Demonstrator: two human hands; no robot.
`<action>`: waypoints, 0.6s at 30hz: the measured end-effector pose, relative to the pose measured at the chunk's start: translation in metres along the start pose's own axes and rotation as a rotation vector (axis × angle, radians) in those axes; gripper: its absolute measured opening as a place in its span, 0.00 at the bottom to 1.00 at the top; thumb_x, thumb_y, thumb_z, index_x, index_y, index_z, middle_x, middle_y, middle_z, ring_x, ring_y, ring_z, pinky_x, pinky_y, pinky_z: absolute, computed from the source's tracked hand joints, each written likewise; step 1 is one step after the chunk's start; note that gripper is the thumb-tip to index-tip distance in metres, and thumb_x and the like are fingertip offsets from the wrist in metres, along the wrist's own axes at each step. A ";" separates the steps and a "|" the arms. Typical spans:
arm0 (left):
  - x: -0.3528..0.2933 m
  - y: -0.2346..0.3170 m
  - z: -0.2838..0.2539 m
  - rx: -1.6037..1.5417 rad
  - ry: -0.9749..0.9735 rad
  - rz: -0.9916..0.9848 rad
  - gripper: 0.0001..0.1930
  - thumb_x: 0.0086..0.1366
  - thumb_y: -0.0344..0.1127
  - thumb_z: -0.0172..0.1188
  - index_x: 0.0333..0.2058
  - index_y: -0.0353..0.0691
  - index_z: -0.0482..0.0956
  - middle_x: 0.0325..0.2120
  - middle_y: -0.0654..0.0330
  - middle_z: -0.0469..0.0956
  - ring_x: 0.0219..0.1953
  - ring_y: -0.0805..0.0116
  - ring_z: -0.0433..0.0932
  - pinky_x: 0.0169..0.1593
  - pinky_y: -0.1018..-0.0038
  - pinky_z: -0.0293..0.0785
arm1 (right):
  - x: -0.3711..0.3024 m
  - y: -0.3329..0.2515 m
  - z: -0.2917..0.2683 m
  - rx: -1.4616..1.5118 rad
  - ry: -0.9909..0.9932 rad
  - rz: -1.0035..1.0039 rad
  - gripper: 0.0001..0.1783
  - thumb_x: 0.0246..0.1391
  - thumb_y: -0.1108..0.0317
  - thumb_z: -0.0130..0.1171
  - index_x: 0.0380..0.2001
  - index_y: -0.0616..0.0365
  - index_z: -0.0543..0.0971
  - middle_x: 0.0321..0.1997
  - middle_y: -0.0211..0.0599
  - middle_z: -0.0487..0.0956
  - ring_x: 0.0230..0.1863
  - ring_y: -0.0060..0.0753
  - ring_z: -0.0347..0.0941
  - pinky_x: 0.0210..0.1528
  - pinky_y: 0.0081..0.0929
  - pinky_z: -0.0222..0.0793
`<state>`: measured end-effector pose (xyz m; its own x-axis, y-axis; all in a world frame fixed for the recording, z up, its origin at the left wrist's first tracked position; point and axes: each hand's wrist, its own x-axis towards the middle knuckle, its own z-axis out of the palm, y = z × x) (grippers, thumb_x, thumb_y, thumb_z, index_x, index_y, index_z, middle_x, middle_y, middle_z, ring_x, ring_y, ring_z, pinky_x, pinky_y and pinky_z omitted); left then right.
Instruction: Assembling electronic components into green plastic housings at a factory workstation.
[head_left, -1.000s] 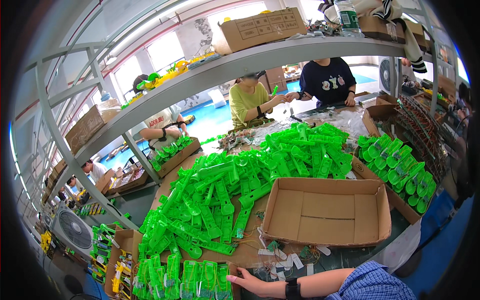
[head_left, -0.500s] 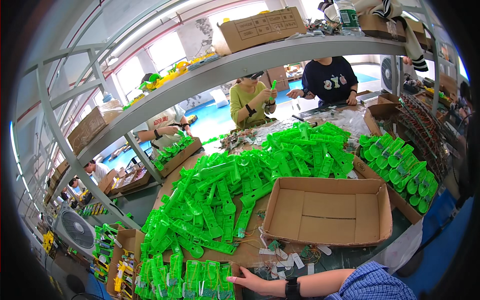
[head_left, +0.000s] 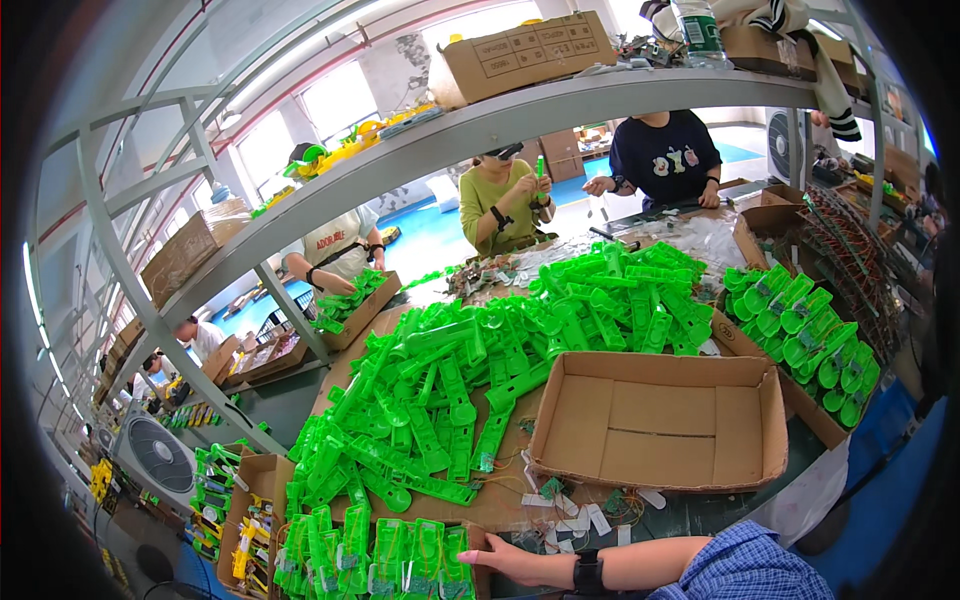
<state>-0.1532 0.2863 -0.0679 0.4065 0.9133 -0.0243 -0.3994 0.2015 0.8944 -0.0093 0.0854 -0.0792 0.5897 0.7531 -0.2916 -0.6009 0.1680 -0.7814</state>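
Note:
My right hand [head_left: 515, 563] reaches in from the lower right, with a black band at the wrist and a blue checked sleeve. It grips the right wall of a cardboard box [head_left: 477, 540] at the lower edge, its thumb over the rim; the other fingers are partly hidden. Rows of green plastic casings [head_left: 390, 555] with thin wires and small boards stand in that box. Just beyond lies a big heap of loose green casings [head_left: 430, 400]. My left hand is not in view.
An open cardboard tray [head_left: 655, 425] sits right of the heap, with small boards and white strips [head_left: 590, 520] before it. Another box of green casings [head_left: 800, 335] stands at the right. A grey shelf [head_left: 560, 95] crosses overhead. Several people work across the table.
The whole view has shifted slightly. My right hand stays at the box's wall. Across the table, the person at the left has bent an arm lower toward their box.

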 end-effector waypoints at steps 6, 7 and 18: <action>0.000 0.006 0.001 0.015 0.010 0.028 0.20 0.58 0.39 0.46 0.44 0.31 0.67 0.41 0.50 0.70 0.40 0.58 0.70 0.43 0.66 0.68 | -0.010 -0.006 0.005 0.110 0.003 0.047 0.42 0.45 0.54 0.61 0.57 0.54 0.49 0.57 0.33 0.59 0.58 0.28 0.55 0.58 0.32 0.52; 0.000 0.007 0.001 0.017 0.011 0.032 0.20 0.58 0.39 0.46 0.44 0.31 0.67 0.41 0.50 0.70 0.40 0.58 0.70 0.43 0.66 0.68 | -0.009 -0.004 0.004 0.115 -0.012 0.029 0.40 0.46 0.55 0.60 0.57 0.52 0.50 0.57 0.32 0.60 0.58 0.27 0.56 0.57 0.32 0.54; 0.001 0.016 -0.016 0.032 -0.001 0.063 0.19 0.55 0.38 0.49 0.42 0.30 0.68 0.38 0.51 0.72 0.38 0.59 0.71 0.40 0.66 0.69 | -0.008 -0.024 0.008 0.119 -0.039 -0.015 0.36 0.48 0.57 0.57 0.56 0.55 0.52 0.55 0.32 0.62 0.54 0.26 0.61 0.54 0.31 0.59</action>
<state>-0.1723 0.2962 -0.0607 0.3822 0.9235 0.0326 -0.3975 0.1325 0.9080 -0.0042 0.0803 -0.0538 0.5796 0.7734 -0.2569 -0.6529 0.2520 -0.7143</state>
